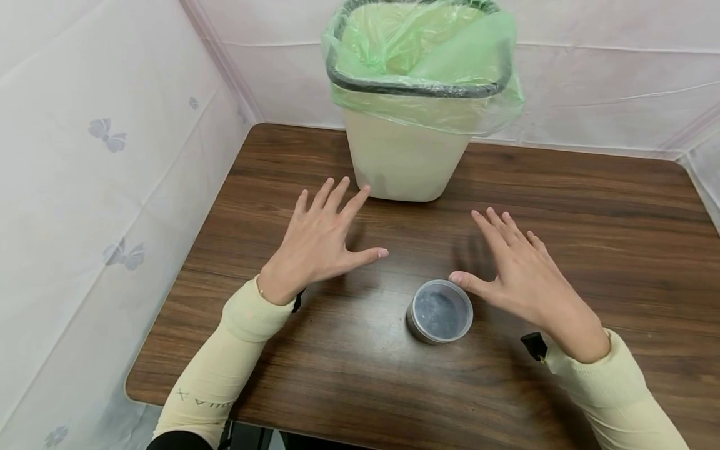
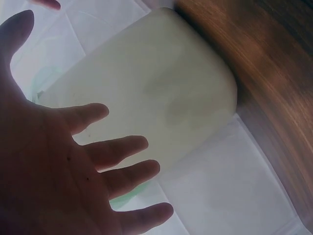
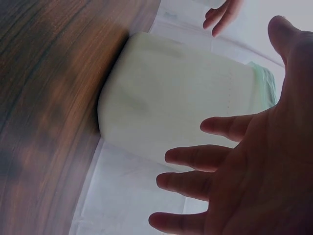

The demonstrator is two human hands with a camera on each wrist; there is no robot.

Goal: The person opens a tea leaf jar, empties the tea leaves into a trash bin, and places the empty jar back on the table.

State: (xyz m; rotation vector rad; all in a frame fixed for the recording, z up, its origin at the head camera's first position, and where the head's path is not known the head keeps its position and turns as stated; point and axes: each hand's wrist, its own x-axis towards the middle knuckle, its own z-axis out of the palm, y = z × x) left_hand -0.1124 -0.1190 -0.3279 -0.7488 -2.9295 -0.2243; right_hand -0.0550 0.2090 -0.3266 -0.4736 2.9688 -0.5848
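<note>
1. Desk (image 1: 562, 206): dark wood-grain top, white fabric walls on the left, far and right sides.
2. Waste bin (image 1: 402, 156): cream plastic, upright at the far centre of the desk, long axis vertical, lined with a green bag (image 1: 427, 56) folded over the dark rim. Both wrist views show its side wall just ahead of the fingers.
3. Key relation: the bin lies straight ahead of both hands, between their lines. The left hand is nearer; its fingertips come close to the bin's near left bottom corner, contact cannot be told. The right hand is near the bin but clearly apart.
4. Left hand (image 1: 320, 244): palm down above the desk, fingers spread wide and straight, thumb out to the right; holds nothing.
5. Right hand (image 1: 517, 275): palm down, fingers straight and pointing far-left, thumb out to the left; holds nothing. The thumb tip sits at the far right rim of the tub; touching or just over it, cannot tell.
6. Small round tub (image 1: 440, 311): clear lid, dark contents, on the desk near centre, just left of the right hand.
</note>
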